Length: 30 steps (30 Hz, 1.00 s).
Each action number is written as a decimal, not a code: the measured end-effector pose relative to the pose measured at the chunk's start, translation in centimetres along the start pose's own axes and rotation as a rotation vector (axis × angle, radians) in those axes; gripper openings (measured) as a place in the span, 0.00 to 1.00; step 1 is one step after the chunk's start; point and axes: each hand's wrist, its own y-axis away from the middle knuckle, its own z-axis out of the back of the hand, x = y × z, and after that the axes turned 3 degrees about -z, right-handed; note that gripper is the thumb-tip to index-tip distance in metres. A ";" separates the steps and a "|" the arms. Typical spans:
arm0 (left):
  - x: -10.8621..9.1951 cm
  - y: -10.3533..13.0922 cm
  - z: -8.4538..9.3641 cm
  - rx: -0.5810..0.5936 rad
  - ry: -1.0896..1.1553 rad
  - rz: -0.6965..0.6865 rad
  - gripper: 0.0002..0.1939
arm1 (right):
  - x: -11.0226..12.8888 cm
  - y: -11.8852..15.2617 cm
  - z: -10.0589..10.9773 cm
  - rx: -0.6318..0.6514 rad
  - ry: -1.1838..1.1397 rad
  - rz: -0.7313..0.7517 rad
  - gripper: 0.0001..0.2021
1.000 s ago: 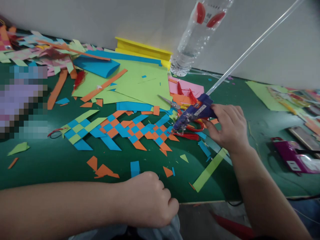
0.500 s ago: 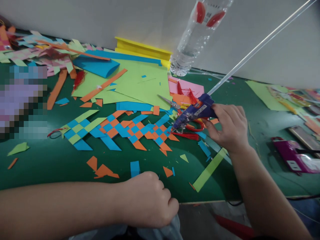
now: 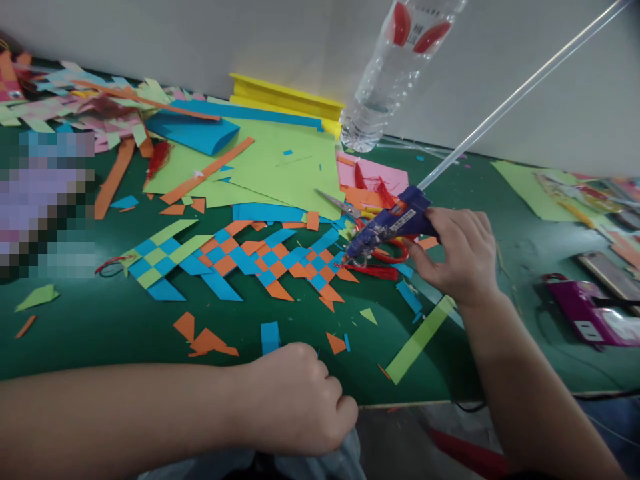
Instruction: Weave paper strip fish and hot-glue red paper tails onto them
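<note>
Head cam: your left hand [image 3: 295, 400] was a closed fist w/ nothing visible in it, at the table's near edge, well short of the woven paper strip [image 3: 240, 260]. Strip lay flat, long axis left-right, blue/orange/green checks. At its right end your right hand [image 3: 463, 257] gripped the blue glue gun [image 3: 387, 227], nozzle touching that end; right hand nearer.

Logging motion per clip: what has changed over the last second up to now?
Very little. The right hand keeps its grip on the blue glue gun, which has shifted a touch to the right, its nozzle still at the right end of the woven paper strip. The left hand stays fisted at the table edge. Scissors, bottle and paper scraps have not moved.
</note>
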 end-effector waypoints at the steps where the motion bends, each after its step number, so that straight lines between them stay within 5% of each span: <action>1: 0.0 0.0 0.0 -0.001 0.001 0.003 0.12 | 0.0 0.0 0.0 0.000 0.001 -0.001 0.23; 30: 0.1 -0.1 0.2 0.028 -0.001 -0.013 0.12 | 0.1 0.2 0.5 0.148 0.013 -0.065 0.27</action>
